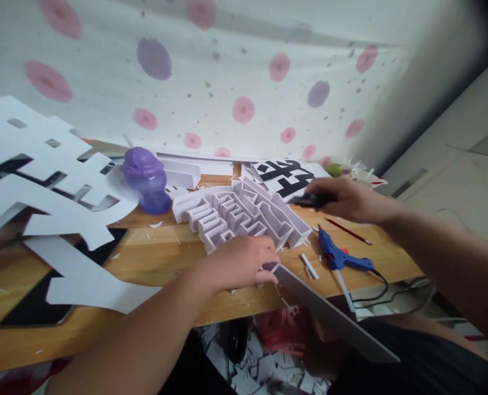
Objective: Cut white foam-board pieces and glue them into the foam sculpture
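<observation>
Pinched by one end, thumb against fingers, in the left grip — one long, straight, narrow white strip, slanting out past the front edge of the worktop; clamped in the right grip — one dark tool, blurred; just beyond the left grip, one white thin-walled form with many open cells; at right, one blue glue gun, one pencil; at left, one purple cup, open room in front of it
</observation>
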`<state>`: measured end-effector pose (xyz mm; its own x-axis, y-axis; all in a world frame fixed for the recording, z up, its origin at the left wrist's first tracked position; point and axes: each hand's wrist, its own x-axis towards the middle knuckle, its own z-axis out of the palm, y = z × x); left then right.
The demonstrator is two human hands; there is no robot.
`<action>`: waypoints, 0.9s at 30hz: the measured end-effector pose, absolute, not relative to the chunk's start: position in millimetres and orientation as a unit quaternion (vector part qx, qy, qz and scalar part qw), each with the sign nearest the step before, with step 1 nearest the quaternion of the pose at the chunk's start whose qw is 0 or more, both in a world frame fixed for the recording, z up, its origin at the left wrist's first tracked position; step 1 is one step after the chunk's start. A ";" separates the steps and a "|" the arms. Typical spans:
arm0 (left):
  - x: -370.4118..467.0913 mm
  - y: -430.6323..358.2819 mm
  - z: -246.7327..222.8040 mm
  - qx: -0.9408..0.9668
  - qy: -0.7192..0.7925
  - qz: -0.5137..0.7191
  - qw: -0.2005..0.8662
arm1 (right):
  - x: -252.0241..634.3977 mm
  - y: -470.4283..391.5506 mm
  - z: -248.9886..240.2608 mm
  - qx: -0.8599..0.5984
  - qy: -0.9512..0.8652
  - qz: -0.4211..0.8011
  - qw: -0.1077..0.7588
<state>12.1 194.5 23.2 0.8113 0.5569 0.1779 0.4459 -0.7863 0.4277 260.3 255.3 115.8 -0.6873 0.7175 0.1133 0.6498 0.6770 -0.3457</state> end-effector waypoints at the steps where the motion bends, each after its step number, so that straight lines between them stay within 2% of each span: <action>1: 12.2 194.9 23.5 0.931 0.269 0.148 0.196 | 272.6 251.8 107.5 -0.367 -0.916 0.135 0.090; 5: 13.0 198.1 22.3 0.927 0.265 0.147 0.219 | 287.2 237.8 83.1 -0.339 -0.936 0.097 -0.007; 9: 14.1 202.7 18.3 0.918 0.283 0.148 0.233 | 275.3 234.4 69.4 -0.337 -0.940 0.016 -0.052; 27: 23.3 206.9 25.5 0.887 0.373 0.108 0.250 | 255.8 249.8 55.4 -0.266 -0.961 -0.042 -0.055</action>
<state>23.3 206.9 25.5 0.6991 0.7150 0.0050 0.6071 -0.5972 0.5242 255.8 249.8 55.4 -0.8523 0.5165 -0.0831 0.5073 0.8548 0.1097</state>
